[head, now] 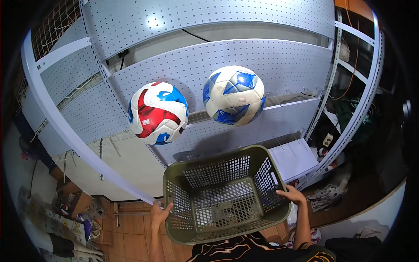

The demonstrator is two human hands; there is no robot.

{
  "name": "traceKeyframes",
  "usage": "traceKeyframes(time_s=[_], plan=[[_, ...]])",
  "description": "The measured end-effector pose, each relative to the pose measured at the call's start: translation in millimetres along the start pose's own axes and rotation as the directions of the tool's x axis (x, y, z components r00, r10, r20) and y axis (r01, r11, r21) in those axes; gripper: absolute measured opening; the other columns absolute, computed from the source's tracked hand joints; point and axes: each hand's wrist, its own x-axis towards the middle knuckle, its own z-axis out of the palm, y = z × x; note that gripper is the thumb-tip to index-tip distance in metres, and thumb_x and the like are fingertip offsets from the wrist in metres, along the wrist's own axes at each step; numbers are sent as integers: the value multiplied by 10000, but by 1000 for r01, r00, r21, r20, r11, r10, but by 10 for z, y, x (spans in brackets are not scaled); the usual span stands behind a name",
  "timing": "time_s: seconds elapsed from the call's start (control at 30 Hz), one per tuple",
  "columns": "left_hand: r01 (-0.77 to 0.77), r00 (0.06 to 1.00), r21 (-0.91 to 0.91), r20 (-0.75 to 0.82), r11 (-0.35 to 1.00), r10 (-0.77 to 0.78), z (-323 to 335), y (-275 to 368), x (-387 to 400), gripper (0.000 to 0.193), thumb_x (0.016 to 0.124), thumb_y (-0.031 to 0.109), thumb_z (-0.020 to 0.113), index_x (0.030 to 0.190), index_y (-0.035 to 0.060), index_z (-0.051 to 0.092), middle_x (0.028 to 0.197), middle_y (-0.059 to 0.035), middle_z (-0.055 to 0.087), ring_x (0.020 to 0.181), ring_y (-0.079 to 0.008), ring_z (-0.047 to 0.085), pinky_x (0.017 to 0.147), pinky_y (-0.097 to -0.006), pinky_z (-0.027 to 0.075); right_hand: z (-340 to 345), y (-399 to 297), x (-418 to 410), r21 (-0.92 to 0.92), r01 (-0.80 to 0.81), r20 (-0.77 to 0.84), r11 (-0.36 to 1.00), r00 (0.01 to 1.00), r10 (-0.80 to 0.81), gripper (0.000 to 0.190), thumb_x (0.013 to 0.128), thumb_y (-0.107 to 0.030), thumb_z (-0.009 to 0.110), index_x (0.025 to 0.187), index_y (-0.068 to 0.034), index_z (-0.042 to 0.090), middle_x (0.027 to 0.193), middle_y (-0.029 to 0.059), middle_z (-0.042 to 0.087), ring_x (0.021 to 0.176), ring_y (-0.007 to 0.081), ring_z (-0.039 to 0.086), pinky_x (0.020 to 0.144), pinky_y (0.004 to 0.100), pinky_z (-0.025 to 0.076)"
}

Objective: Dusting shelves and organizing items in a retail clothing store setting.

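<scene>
My left hand (160,212) grips the left rim of an olive-green perforated plastic basket (222,196), its thumb over the edge. On the basket's right side, my right hand (293,195) holds the rim near the handle slot. No loose thing shows inside the basket. Beyond it, two footballs rest against a grey perforated metal panel: a white, red and blue football (158,113) at the left, and a white and blue football (234,96) at the right. Both balls bear small stickers. What holds the balls up is hidden.
White metal uprights (75,140) frame the pegboard rack (209,59). Thin wire hooks (275,99) stick out at the right, above a white shelf (293,157). A cardboard box (81,204) and sandals (95,228) lie on the floor at lower left; another ball (316,235) is at lower right.
</scene>
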Motion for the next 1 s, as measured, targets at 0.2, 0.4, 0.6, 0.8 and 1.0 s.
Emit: traceKeyframes(time_s=[0.2,0.4,0.6,0.8,1.0], plan=[[-182,975,-223,88,958,206,229,-250,-69,457,822,237,721,1159,-52,611,1042,-256,675,990,-382,651,884,-403,495,168,113,-48,86,43,-122,995,992,-32,376,920,-167,677,1264,-21,635,1040,36,657,907,143,567,818,298,466],[-217,971,-278,40,936,237,191,-185,-213,330,850,146,653,1121,-40,623,1009,-232,677,968,-357,652,860,-396,491,196,260,-279,92,20,-182,996,983,-2,346,947,-166,640,1247,7,631,1056,20,636,936,136,551,862,308,453],[-135,981,-471,58,872,183,117,-257,-692,251,883,107,614,1082,-46,618,900,-181,668,808,-238,626,759,-358,490,258,521,-634,47,66,-208,997,977,-55,344,943,-176,646,1244,-10,646,995,12,643,881,127,540,806,294,453],[-98,992,-368,44,925,122,26,-418,-1229,239,892,107,615,1080,-41,620,881,-182,678,807,-245,645,747,-366,494,204,698,-861,-14,95,-144,995,985,-96,352,943,-196,652,1253,-29,650,982,-2,640,869,117,537,801,284,447],[-35,999,-335,-38,941,24,51,-679,-2008,274,890,109,617,1114,-48,614,960,-215,696,880,-299,670,804,-377,504,230,790,-1070,-30,97,-82,995,992,-99,349,951,-183,649,1252,-7,648,1021,10,656,923,122,579,846,305,468]])
